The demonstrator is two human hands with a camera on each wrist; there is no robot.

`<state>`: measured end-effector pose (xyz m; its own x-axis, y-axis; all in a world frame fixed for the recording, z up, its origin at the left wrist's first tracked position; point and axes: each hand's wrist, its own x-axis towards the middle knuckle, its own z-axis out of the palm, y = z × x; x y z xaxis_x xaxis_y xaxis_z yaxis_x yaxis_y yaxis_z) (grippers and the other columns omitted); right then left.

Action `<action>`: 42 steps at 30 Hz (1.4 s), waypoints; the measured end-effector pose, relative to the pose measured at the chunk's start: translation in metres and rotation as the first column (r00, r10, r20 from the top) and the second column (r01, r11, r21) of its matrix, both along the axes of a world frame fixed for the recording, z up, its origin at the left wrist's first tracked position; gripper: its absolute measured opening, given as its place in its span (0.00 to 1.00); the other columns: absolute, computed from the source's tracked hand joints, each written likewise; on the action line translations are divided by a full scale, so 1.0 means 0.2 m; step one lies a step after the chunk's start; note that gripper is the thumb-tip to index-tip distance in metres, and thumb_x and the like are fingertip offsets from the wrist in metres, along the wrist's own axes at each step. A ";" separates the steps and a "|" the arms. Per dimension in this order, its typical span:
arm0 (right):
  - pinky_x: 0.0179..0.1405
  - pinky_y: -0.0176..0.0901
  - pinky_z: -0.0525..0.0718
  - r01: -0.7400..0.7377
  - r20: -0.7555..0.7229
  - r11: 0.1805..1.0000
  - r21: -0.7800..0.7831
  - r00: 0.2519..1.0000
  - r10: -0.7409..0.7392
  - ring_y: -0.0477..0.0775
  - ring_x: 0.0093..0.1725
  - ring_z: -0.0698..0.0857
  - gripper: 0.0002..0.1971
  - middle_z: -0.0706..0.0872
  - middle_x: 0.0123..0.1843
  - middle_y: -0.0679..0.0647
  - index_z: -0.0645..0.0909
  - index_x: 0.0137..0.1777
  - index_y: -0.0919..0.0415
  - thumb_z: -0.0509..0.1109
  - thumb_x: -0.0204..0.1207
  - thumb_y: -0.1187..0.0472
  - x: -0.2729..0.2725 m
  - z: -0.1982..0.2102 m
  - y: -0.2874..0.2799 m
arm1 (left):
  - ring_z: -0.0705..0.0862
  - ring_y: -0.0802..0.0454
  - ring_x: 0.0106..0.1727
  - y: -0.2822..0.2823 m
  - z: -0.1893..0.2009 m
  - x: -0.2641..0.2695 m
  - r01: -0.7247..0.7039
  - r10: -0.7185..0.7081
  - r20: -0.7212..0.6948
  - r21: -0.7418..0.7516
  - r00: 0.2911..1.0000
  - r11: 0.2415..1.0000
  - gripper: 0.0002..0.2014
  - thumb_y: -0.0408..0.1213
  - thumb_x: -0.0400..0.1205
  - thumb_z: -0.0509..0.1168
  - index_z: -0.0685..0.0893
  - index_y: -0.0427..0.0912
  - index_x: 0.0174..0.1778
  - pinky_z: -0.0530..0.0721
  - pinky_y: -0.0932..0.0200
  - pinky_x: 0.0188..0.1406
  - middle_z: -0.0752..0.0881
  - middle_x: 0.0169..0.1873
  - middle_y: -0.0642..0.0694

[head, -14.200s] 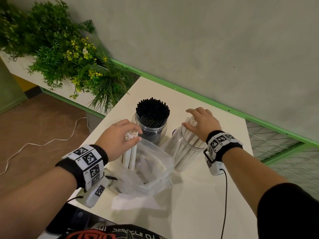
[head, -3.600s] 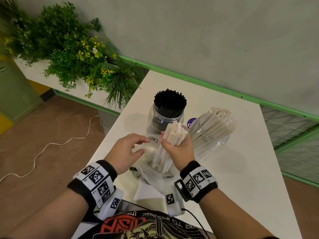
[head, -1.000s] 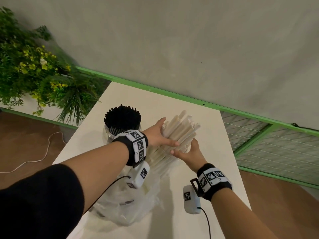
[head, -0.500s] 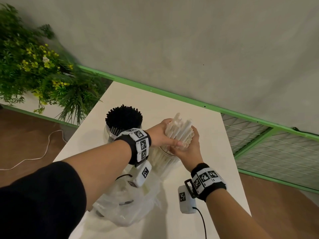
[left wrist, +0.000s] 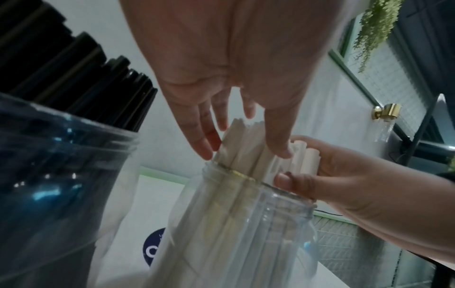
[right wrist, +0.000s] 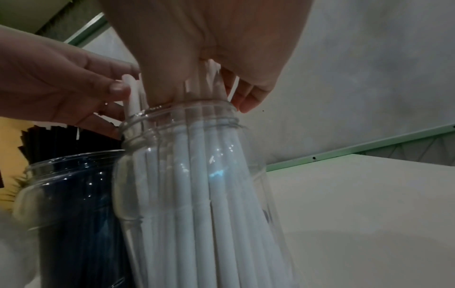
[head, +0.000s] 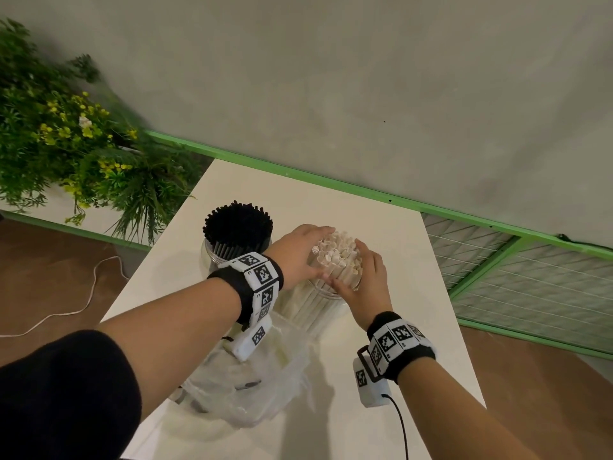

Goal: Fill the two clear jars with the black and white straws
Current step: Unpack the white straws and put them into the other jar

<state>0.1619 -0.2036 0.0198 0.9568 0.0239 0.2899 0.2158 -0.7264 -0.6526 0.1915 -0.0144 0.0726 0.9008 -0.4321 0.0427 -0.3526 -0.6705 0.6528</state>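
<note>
You had both hands around the tops of the white straws (head: 335, 260) where they stuck out of the right-hand clear jar (head: 311, 310). Your left hand (head: 298, 255) lay against the bundle with fingers (left wrist: 205, 144) nearly straight and slightly spread, pressing the near and left side. Your right hand (head: 366, 277) cupped the other side, its fingers (right wrist: 248, 101) lightly bent round the straws just above the jar's rim and the thumb (left wrist: 293, 182) at the neck.

By the look of it, the task was close to done. The black straws (head: 237, 224) stood packed in the other jar (head: 212, 257), just to the left and, in the right wrist view, touching or nearly touching the white one. The white jar looked full too, its straws upright and gathered at the mouth; what seemed left was squaring them up and letting go.

The plastic bag (head: 245, 390) lay crumpled on the counter (head: 381, 234) near you. You could not tell whether any straws remained inside it: your left forearm covered part of it and the film was cloudy. The jar bottoms were hidden, and a blue round label (left wrist: 152, 251) behind the jars was unreadable.
</note>
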 end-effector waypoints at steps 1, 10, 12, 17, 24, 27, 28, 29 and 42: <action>0.67 0.40 0.67 0.014 0.016 0.999 -0.032 1.000 -0.014 0.45 0.65 0.67 0.41 0.70 0.68 0.53 0.61 0.80 0.53 0.78 0.71 0.49 0.00 0.00 0.00 | 0.73 0.50 0.72 0.00 -0.01 0.00 -0.018 0.018 0.003 0.010 1.000 1.000 0.38 0.45 0.75 0.73 0.63 0.56 0.79 0.73 0.52 0.71 0.70 0.75 0.47; 0.67 0.47 0.70 0.060 0.126 0.976 -0.212 0.991 -0.034 0.55 0.63 0.68 0.35 0.69 0.66 0.59 0.65 0.80 0.57 0.74 0.75 0.54 0.02 0.06 0.05 | 0.83 0.51 0.54 0.00 0.00 0.01 -0.159 0.160 -0.002 -0.109 0.987 0.981 0.26 0.45 0.77 0.72 0.75 0.54 0.71 0.77 0.61 0.59 0.79 0.64 0.46; 0.68 0.51 0.67 0.111 0.121 0.957 -0.268 0.989 -0.081 0.57 0.66 0.67 0.35 0.66 0.72 0.59 0.63 0.80 0.54 0.73 0.75 0.52 -0.01 0.03 0.03 | 0.84 0.52 0.52 0.01 -0.02 0.00 -0.162 0.162 -0.011 -0.119 0.987 0.980 0.26 0.42 0.76 0.73 0.75 0.55 0.70 0.81 0.58 0.58 0.79 0.63 0.48; 0.78 0.59 0.63 0.052 0.102 0.924 -0.380 0.995 -0.014 0.59 0.81 0.57 0.33 0.56 0.84 0.55 0.57 0.83 0.53 0.64 0.80 0.65 -0.04 0.00 0.01 | 0.85 0.56 0.43 0.02 -0.03 -0.01 -0.178 0.179 -0.005 -0.167 0.984 0.970 0.15 0.37 0.76 0.73 0.80 0.52 0.57 0.84 0.58 0.50 0.77 0.57 0.52; 0.80 0.51 0.51 -0.081 0.050 0.913 -0.399 0.993 0.110 0.55 0.84 0.49 0.33 0.51 0.86 0.49 0.56 0.82 0.48 0.53 0.77 0.41 0.00 0.08 0.06 | 0.84 0.52 0.40 0.01 -0.02 0.01 -0.189 0.190 -0.012 -0.179 0.982 0.965 0.05 0.39 0.78 0.71 0.81 0.49 0.45 0.83 0.58 0.45 0.85 0.44 0.49; 0.77 0.56 0.65 -0.073 0.078 0.912 -0.405 0.990 0.114 0.60 0.79 0.59 0.31 0.60 0.83 0.53 0.61 0.80 0.48 0.60 0.78 0.42 0.06 0.09 0.09 | 0.84 0.53 0.39 0.02 -0.01 0.01 -0.197 0.197 -0.014 -0.157 0.980 0.968 0.03 0.39 0.80 0.68 0.81 0.48 0.46 0.81 0.62 0.41 0.87 0.42 0.50; 0.74 0.58 0.71 -0.055 0.122 0.928 -0.368 0.987 0.107 0.60 0.75 0.63 0.29 0.64 0.80 0.55 0.65 0.79 0.50 0.64 0.79 0.47 0.07 0.10 0.10 | 0.84 0.53 0.39 0.02 0.00 0.02 -0.204 0.204 -0.015 -0.153 0.979 0.967 0.02 0.39 0.80 0.67 0.81 0.47 0.47 0.81 0.62 0.42 0.86 0.42 0.50; 0.71 0.59 0.74 -0.039 0.170 0.940 -0.338 0.980 0.102 0.59 0.72 0.65 0.27 0.67 0.78 0.56 0.67 0.77 0.51 0.67 0.79 0.51 0.08 0.10 0.11 | 0.84 0.52 0.40 0.02 0.00 0.02 -0.214 0.215 -0.015 -0.155 0.977 0.964 0.02 0.39 0.81 0.66 0.81 0.46 0.47 0.82 0.60 0.42 0.86 0.42 0.50; 0.72 0.65 0.67 0.016 0.258 0.824 -0.567 0.953 0.159 0.66 0.77 0.67 0.24 0.71 0.78 0.56 0.75 0.72 0.44 0.72 0.76 0.55 0.07 0.15 0.14 | 0.86 0.54 0.43 0.14 0.12 -0.11 -0.166 0.152 -0.109 -0.137 0.982 0.977 0.04 0.37 0.80 0.66 0.83 0.48 0.49 0.83 0.61 0.46 0.86 0.40 0.53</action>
